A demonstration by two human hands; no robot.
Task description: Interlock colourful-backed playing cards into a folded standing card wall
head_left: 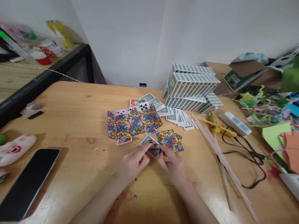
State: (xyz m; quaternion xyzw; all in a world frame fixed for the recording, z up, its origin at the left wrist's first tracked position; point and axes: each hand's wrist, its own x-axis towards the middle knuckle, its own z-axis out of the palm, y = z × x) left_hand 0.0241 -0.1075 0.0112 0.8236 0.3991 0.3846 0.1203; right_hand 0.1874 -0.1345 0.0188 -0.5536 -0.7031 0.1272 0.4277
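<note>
My left hand (133,159) and my right hand (172,162) meet over the table, both closed on a playing card (154,153) with a grey patterned back. The left fingers press on it from above; the right thumb and fingers pinch its right side. Just beyond stands a joined row of panels (136,120) with a multicoloured pattern, with playing cards showing face-out along its top. A card (124,141) pokes out under its front edge. Right of the hands lie several loose multicoloured pieces (171,140).
Face-down cards (178,118) spread in front of stacked card boxes (192,85). Glue sticks (221,155), a yellow glue gun (221,129), its black cable and a power strip (235,123) lie on the right. A phone (29,183) rests at the left.
</note>
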